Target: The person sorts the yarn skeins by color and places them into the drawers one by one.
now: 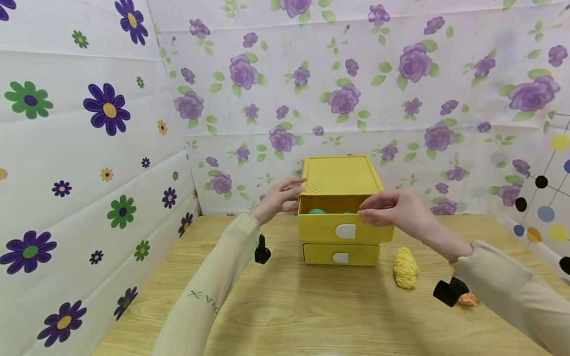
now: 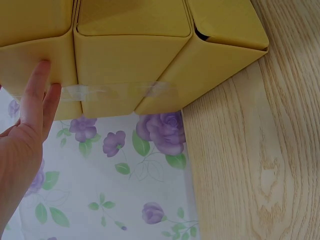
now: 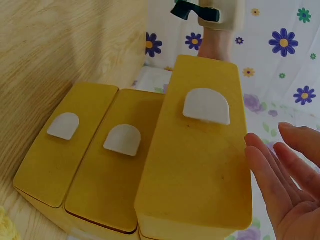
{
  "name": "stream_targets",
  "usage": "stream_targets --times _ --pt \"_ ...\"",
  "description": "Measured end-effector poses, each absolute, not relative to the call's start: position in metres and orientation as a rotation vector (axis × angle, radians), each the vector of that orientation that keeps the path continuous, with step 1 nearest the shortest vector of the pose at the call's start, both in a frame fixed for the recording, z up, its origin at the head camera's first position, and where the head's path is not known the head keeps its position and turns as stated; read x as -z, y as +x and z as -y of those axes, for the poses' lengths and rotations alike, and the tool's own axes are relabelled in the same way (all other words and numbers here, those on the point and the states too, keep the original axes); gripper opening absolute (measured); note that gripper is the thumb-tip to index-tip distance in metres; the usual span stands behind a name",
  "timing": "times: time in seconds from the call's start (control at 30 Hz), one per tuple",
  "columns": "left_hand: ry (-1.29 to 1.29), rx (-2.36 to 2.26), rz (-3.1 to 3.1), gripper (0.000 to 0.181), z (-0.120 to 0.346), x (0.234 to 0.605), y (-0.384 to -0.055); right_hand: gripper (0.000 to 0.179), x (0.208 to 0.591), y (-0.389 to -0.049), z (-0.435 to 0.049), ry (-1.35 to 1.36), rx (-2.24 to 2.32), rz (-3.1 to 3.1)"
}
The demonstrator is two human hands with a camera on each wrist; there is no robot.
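Observation:
A yellow drawer cabinet (image 1: 343, 173) stands on the table with its top drawer (image 1: 320, 230) pulled out. Green round things (image 1: 316, 211) show inside that drawer, mostly hidden by its front. My left hand (image 1: 278, 200) rests its extended fingers on the cabinet's left side; in the left wrist view the fingertips (image 2: 42, 65) lie against the yellow wall. My right hand (image 1: 396, 210) is at the top drawer's upper front edge, toward the right corner. Seen from the right wrist, its fingers (image 3: 270, 170) are loosely bent beside that edge, with nothing visible between them.
Below are two closed drawers (image 3: 122, 165) with white tabs. A yellow yarn bundle (image 1: 405, 268) lies on the table right of the cabinet, and an orange one (image 1: 468, 299) is partly hidden by the right wrist's camera. Flowered sheets (image 1: 249, 109) hang behind and at the sides.

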State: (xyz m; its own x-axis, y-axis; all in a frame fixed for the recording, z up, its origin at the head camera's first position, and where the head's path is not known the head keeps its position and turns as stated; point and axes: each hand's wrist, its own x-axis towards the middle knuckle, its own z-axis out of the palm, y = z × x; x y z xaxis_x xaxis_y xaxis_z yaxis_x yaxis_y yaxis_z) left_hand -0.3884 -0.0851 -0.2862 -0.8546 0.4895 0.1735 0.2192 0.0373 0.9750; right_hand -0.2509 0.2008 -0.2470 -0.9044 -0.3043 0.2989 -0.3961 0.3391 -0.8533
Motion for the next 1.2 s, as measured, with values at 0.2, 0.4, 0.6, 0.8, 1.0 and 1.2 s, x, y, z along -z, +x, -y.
stream_targets --times 0.2,0.4,0.6,0.8,1.0,1.2 --pt "0.736 -1.908 -2.102 0.04 0.084 0.286 -0.388 0.026 0.257 -0.246 -0.198 0.698 -1.559 2.53" --pt "0.731 -1.905 -2.109 0.038 0.084 0.285 -0.387 0.024 0.267 -0.242 -0.197 0.696 -1.461 2.553" --pt "0.724 -1.919 -2.103 0.039 0.084 0.286 -0.389 0.021 0.277 -0.243 -0.193 0.698 -1.391 2.545" --pt "0.729 -1.92 -2.092 0.039 0.084 0.286 -0.39 0.019 0.284 -0.244 -0.19 0.711 -1.321 2.511" --pt "0.735 -1.911 -2.098 0.04 0.084 0.286 -0.39 0.018 0.29 -0.242 -0.184 0.664 -1.316 2.469" --pt "0.732 -1.916 -2.101 0.039 0.086 0.286 -0.389 0.016 0.296 -0.245 -0.18 0.63 -1.344 2.413"
